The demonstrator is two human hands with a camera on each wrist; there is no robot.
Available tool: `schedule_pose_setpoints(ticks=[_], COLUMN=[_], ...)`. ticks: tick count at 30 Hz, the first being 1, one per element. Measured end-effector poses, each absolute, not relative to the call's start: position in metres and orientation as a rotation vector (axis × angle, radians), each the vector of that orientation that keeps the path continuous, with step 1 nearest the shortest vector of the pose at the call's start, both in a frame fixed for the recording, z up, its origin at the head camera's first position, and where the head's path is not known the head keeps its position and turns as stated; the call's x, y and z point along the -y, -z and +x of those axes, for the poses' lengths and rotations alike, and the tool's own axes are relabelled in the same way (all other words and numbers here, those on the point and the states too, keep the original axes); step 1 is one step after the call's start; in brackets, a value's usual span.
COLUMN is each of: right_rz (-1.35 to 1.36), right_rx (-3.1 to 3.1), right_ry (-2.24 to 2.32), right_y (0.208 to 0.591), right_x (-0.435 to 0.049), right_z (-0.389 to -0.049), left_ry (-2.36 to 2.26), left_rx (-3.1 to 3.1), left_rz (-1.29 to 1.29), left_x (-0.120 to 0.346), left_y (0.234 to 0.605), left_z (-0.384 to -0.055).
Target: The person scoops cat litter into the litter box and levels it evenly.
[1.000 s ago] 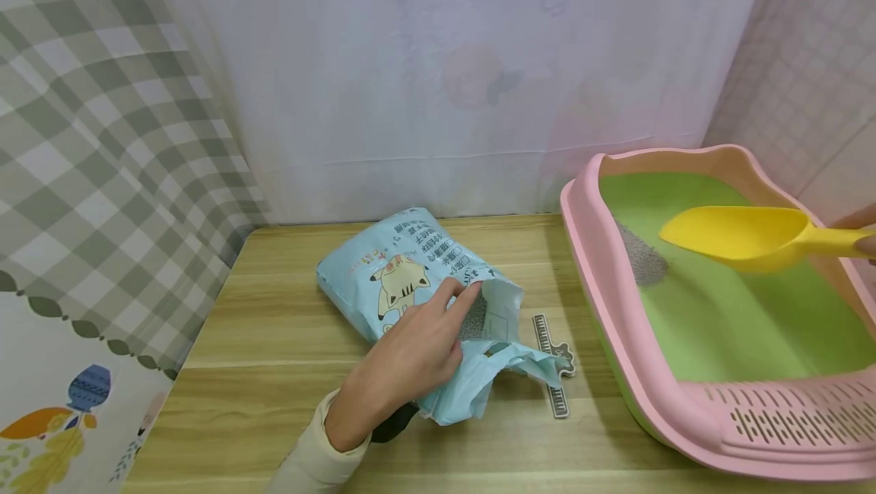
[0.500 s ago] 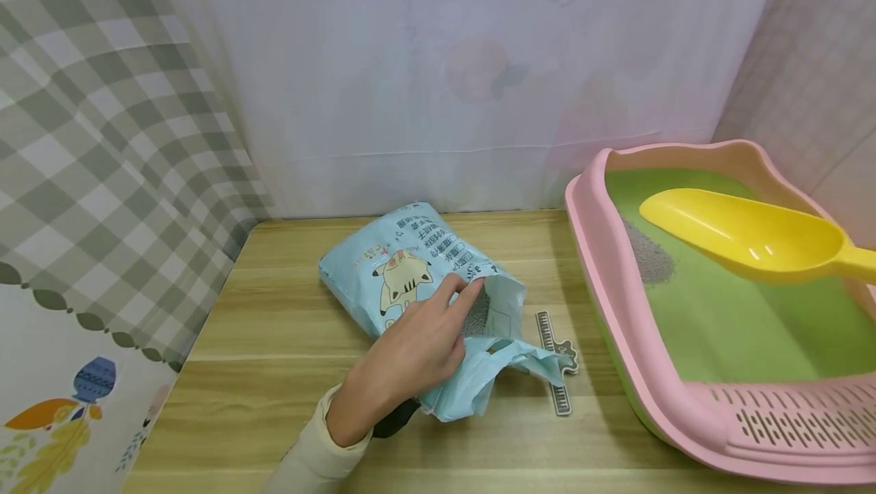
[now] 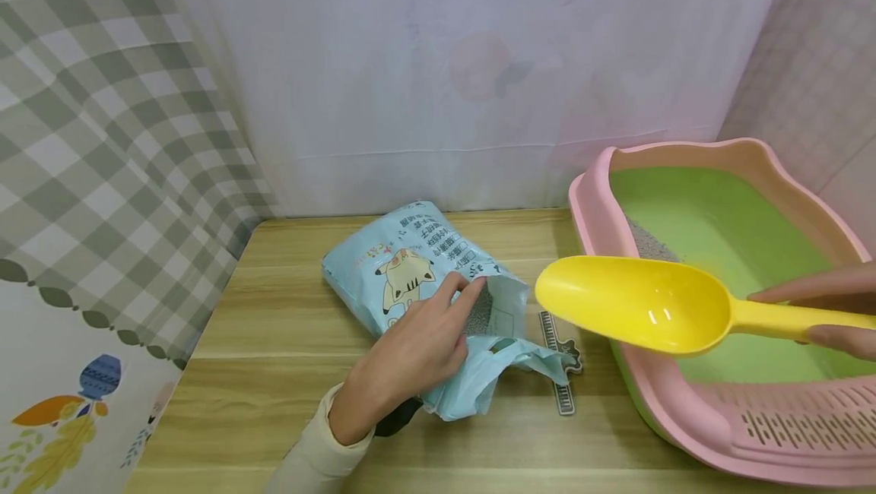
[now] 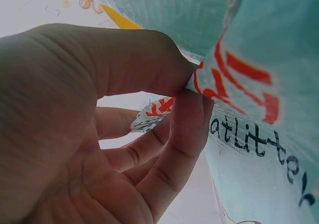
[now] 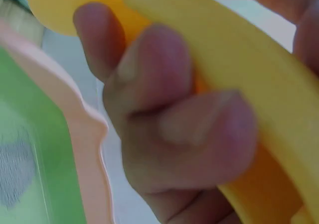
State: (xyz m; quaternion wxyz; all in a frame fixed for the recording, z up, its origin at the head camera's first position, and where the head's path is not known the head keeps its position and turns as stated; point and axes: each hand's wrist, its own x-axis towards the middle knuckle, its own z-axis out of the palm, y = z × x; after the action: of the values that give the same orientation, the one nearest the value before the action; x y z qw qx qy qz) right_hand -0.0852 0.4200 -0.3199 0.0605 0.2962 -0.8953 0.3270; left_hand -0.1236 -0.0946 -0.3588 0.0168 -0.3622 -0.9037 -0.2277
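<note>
A light-blue bag of cat litter [image 3: 363, 273] with a cartoon cat lies on the wooden table, its torn mouth facing right and grey litter [image 3: 477, 317] inside. My left hand [image 3: 414, 353] pinches the edge of that mouth; the left wrist view has thumb and forefinger on the printed plastic [image 4: 244, 79]. In my right hand [image 3: 838, 292] is a yellow scoop [image 3: 636, 300], fingers curled round its handle [image 5: 214, 50]. Its bowl looks empty and points left, overlapping the near-left rim of the litter box [image 3: 650, 387].
The litter box has a pink rim and green floor, with a small grey litter pile [image 3: 646, 242] at its left side. A grey bag clip [image 3: 564, 397] lies between bag and box. Behind the table [image 3: 274, 311] hangs a white curtain [image 3: 411, 61]; checked cloth [image 3: 103, 99] covers the left.
The scoop has moved left and toward me, from over the litter box to its left rim, and more of my right hand shows. My left hand keeps its pinch on the bag.
</note>
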Motion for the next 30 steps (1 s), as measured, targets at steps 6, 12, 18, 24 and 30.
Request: schedule_pose_setpoints(ticks=[6, 12, 18, 24, 30], right_rz=[1.334, 1.375, 1.341, 1.247, 1.202], right_rx=[2.658, 2.691, 2.729, 2.756, 2.770], right_ry=[-0.889, -0.847, -0.792, -0.672, -0.529], right_y=[0.296, 0.290, 0.284, 0.282, 0.281], right_x=[-0.370, -0.327, -0.292, -0.261, -0.242], right_z=[-0.100, -0.106, -0.111, -0.113, -0.112], left_ry=[0.696, 0.707, 0.718, 0.717, 0.713], left_rx=[2.806, 2.820, 2.870, 2.880, 2.872], left_rz=[-1.121, -1.122, -1.097, -1.095, -1.112], left_x=[0.095, 0.094, 0.093, 0.093, 0.094], left_y=[0.358, 0.357, 0.355, 0.355, 0.356], left_z=[-0.123, -0.123, -0.122, -0.122, -0.124])
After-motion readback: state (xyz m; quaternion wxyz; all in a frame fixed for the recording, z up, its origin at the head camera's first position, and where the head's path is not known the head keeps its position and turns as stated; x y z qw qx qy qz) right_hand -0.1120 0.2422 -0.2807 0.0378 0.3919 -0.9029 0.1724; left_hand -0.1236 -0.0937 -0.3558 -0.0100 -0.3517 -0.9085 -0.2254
